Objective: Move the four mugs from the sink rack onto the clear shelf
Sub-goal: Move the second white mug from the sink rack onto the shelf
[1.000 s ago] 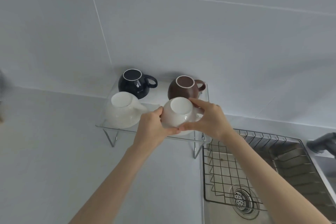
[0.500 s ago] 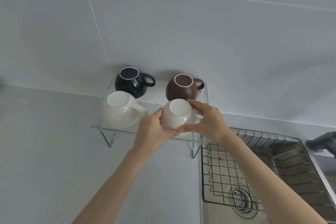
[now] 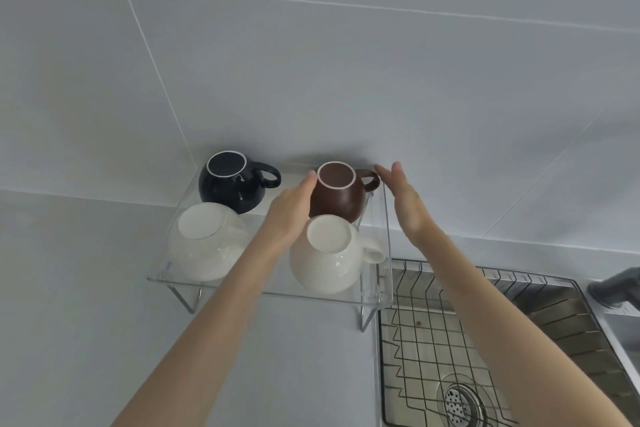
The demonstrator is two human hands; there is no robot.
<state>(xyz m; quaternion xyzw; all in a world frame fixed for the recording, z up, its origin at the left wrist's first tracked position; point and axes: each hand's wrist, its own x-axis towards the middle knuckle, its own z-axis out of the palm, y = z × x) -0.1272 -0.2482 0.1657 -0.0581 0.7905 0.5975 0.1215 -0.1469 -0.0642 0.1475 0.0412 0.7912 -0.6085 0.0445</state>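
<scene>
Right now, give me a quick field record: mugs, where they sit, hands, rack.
mugs on shelf: four, all upside down
back row: dark blue mug left, brown mug right
front row: white mug left, cream mug right
clear shelf: stands on the counter against the wall, left of the sink
left hand: open, fingers against the brown mug's left side
right hand: open, flat, beside the shelf's right wall, holding nothing
sink rack: no mugs in view
</scene>
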